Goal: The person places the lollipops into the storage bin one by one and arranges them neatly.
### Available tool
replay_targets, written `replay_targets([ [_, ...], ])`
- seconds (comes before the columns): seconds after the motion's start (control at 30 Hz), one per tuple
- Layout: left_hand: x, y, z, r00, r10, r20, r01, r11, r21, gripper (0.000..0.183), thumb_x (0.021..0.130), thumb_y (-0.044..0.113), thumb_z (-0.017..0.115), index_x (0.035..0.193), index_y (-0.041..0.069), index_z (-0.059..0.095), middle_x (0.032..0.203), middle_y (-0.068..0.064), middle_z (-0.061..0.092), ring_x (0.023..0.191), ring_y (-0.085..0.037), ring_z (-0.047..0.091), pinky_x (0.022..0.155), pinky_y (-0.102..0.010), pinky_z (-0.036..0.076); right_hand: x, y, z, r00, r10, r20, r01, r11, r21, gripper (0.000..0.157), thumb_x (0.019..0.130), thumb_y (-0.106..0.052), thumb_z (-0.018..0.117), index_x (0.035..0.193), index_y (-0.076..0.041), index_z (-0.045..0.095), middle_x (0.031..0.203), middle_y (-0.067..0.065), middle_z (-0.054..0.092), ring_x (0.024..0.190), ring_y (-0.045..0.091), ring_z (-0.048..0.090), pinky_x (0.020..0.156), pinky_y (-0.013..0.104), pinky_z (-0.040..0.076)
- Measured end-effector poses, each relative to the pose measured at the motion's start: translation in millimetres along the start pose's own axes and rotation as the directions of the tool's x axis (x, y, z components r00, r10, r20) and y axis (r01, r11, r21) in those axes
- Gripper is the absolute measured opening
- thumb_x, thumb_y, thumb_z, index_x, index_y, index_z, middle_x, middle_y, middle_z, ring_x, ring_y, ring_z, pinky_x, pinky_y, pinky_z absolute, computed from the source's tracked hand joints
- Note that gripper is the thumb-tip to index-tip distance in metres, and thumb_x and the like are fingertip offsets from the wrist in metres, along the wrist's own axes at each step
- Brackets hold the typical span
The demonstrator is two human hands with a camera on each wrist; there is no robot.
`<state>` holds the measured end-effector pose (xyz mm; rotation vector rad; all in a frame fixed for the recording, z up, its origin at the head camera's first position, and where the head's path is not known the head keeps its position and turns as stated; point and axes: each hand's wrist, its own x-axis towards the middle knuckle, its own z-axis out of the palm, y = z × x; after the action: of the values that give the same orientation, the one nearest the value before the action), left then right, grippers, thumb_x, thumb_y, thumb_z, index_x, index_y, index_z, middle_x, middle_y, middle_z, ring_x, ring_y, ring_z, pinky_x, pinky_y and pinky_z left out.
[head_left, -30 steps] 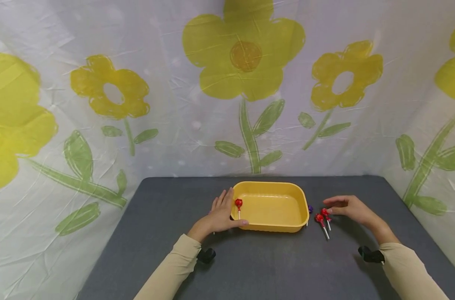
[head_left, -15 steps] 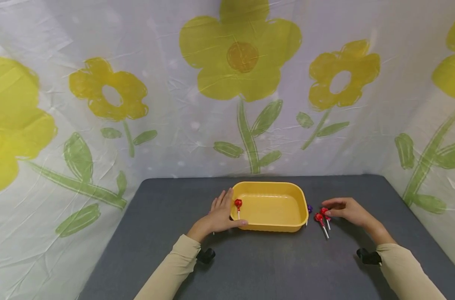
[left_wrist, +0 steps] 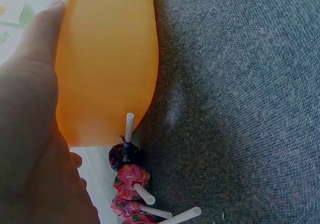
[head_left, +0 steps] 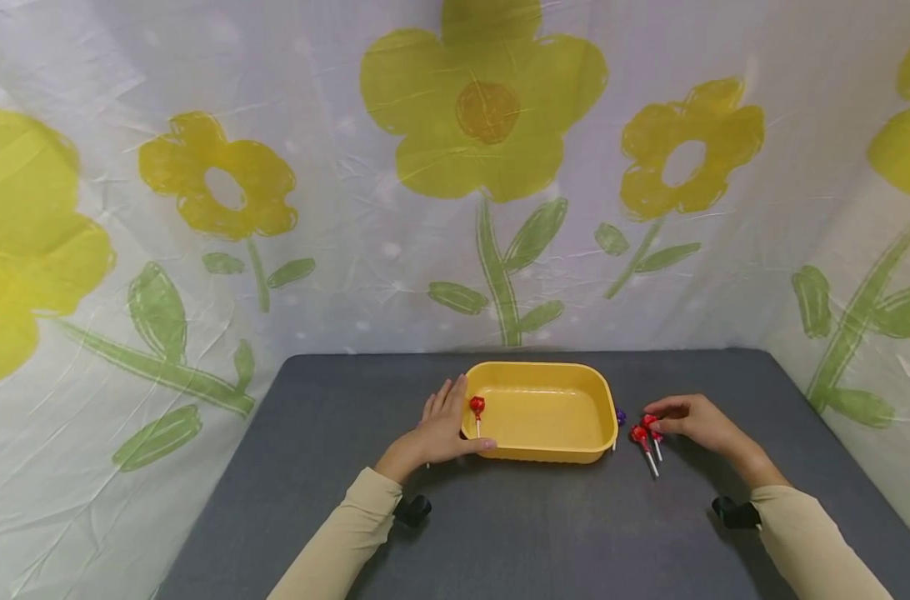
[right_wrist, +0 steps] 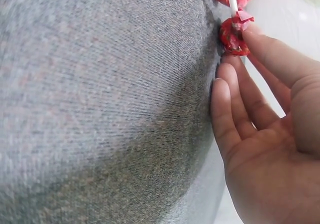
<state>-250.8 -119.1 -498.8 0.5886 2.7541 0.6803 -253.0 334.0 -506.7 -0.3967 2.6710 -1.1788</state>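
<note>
A yellow tray [head_left: 542, 455] stands on the dark table. My left hand [head_left: 442, 429] rests against its left end, fingers straight along the side and thumb on the front rim. One red-wrapped lollipop [head_left: 477, 405] leans inside that end. Under the left hand, mostly hidden from the head view, lie a dark lollipop [left_wrist: 125, 155] and several red lollipops [left_wrist: 131, 181]. Right of the tray, my right hand [head_left: 698, 421] pinches the head of a red lollipop [right_wrist: 233, 37] between thumb and fingers, its fingertips close to the tabletop. A second red lollipop [head_left: 639, 435] lies just left of it.
A purple lollipop [head_left: 620, 416] lies against the tray's right side, partly hidden by the rim. The grey cloth-like tabletop [head_left: 515, 533] reaches back to a flower-printed curtain [head_left: 365, 250]. Each wrist carries a small black camera [head_left: 412, 511].
The right hand has shifted very slightly left and still touches the same red lollipop. The left hand and tray stay in place; the head view moves a little.
</note>
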Motion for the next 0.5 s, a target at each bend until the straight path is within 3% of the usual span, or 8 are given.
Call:
replay_targets([
  [0.5, -2.0, 3.9, -1.8, 1.0, -0.016, 0.011, 0.016, 1.0, 0.0, 0.126, 0.08, 0.077, 0.059, 0.159, 0.009, -0.011, 0.169, -0.01, -0.006, 0.157, -0.033, -0.004, 0.125, -0.057, 0.001, 5.4, 0.8, 0.1, 0.999, 0.034, -0.001, -0.034, 0.999, -0.035, 0.04, 0.09, -0.025, 0.072, 0.119, 0.003, 0.068, 0.109, 0.017, 0.074, 0.084, -0.005, 0.062, 0.072, 0.017, 0.053],
])
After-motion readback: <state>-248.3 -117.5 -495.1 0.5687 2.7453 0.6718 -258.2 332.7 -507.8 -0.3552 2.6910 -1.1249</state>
